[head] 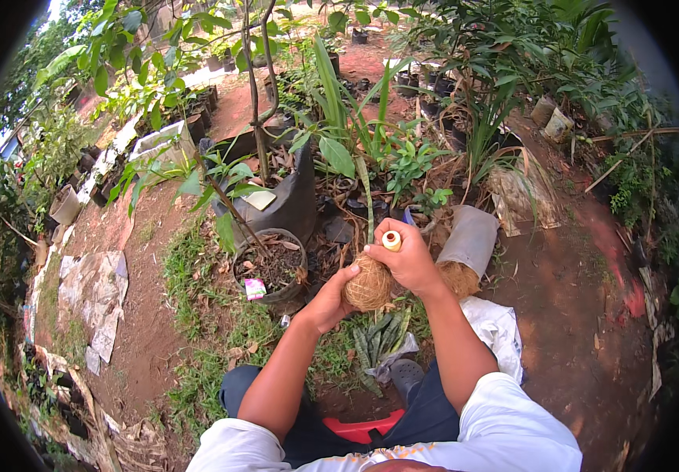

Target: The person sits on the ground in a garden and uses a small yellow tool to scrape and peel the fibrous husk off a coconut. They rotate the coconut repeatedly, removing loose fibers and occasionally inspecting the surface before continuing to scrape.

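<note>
A round ball of coconut fibre (368,283), wrapped in crossing thread, is held up in front of me. My left hand (332,298) grips it from the left and below. A spool of pale thread (392,240) is held in my right hand (403,253), whose thumb and fingers also meet the top of the ball. One long snake plant leaf (365,192) rises from the ball's top. More snake plant leaves (382,336) lie on the grass below, beside crumpled clear plastic.
A grey bag (470,236) lies tipped with coconut fibre (458,279) at its mouth. Near it is a white sack (493,330). To the left stands a soil-filled pot (295,283) with a pink packet (254,288) on its rim. A red stool (363,428) shows between the legs.
</note>
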A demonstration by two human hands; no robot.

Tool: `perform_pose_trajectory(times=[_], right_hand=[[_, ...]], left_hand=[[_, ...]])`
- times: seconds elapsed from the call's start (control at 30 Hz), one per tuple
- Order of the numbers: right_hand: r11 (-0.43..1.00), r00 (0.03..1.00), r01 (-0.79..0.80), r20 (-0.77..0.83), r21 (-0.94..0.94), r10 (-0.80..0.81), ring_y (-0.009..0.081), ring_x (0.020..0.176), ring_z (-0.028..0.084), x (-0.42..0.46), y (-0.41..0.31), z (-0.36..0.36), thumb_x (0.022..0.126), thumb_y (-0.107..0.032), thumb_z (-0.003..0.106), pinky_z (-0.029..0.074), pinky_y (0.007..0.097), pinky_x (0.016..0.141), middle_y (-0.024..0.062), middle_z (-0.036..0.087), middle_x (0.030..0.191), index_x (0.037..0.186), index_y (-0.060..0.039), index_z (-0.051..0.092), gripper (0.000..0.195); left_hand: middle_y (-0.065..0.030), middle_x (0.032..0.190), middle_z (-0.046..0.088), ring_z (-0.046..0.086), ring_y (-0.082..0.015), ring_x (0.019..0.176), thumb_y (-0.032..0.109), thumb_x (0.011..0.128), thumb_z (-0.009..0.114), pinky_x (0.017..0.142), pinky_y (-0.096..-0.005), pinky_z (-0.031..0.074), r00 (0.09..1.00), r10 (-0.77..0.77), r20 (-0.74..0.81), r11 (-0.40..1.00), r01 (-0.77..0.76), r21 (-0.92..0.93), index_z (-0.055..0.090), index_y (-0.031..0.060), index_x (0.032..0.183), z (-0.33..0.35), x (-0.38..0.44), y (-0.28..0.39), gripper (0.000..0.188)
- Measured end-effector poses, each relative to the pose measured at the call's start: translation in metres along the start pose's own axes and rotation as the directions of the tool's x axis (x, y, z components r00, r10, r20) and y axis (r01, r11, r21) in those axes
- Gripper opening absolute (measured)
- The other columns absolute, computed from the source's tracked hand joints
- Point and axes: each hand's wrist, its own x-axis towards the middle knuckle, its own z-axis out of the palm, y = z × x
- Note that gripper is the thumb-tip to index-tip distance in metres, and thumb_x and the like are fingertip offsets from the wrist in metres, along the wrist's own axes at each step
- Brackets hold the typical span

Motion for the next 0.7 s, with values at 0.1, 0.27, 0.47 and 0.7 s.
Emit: perform_pose_trajectory(times=[0.1, 0.27, 0.47, 0.7], right_hand=[[0.999, 1.000, -0.014, -0.024, 0.029, 0.014, 0.0008, 0.070, 0.044, 0.003, 0.001, -0.001, 0.090, -0.010, 0.079, 0.035, 0.0208, 0.060, -0.0098, 0.048, 0.077, 0.082, -0.0119, 0.053, 0.027], [0.989, 0.988, -0.075, -0.122, 0.125, 0.090, 0.0015, 0.067, 0.039, 0.005, 0.016, -0.008, 0.091, -0.015, 0.079, 0.032, 0.0232, 0.058, -0.0103, 0.045, 0.073, 0.078, -0.0107, 0.052, 0.030], [0.989, 0.996, -0.060, 0.050, -0.135, 0.068, 0.0042, 0.066, 0.044, 0.000, 0.003, 0.008, 0.093, -0.019, 0.078, 0.037, 0.0267, 0.058, -0.0076, 0.051, 0.069, 0.077, -0.0079, 0.056, 0.029], [0.972, 0.991, -0.059, 0.104, -0.225, 0.085, 0.0127, 0.065, 0.050, -0.015, -0.006, 0.033, 0.092, -0.021, 0.075, 0.042, 0.0342, 0.061, 0.0050, 0.057, 0.069, 0.080, -0.0001, 0.060, 0.028]], left_hand=[[-0.0162, 0.130, 0.066, 0.067, -0.0339, 0.116, 0.058, 0.102, 0.044, 0.087, -0.0397, 0.057, 0.986, 0.027, 0.164, 0.972, 0.012, -0.236, 0.050, 0.0071, 0.146, 0.003, -0.002, -0.001, 0.067], [-0.0215, 0.125, 0.064, 0.067, -0.0394, 0.102, 0.068, 0.101, 0.035, 0.066, -0.0368, 0.055, 0.943, 0.188, 0.275, 0.829, -0.002, -0.560, 0.052, 0.0077, 0.143, 0.013, -0.006, 0.015, 0.075], [-0.0208, 0.140, 0.053, 0.055, -0.0292, 0.120, 0.061, 0.104, 0.047, 0.096, -0.0375, 0.050, 0.913, 0.407, 0.038, 0.682, -0.276, -0.677, 0.048, 0.0043, 0.146, 0.001, -0.012, 0.028, 0.071], [-0.0164, 0.151, 0.047, 0.055, -0.0320, 0.128, 0.065, 0.099, 0.053, 0.103, -0.0406, 0.054, 0.875, 0.483, 0.033, 0.673, -0.346, -0.654, 0.041, 0.0060, 0.152, -0.020, -0.003, 0.020, 0.081]])
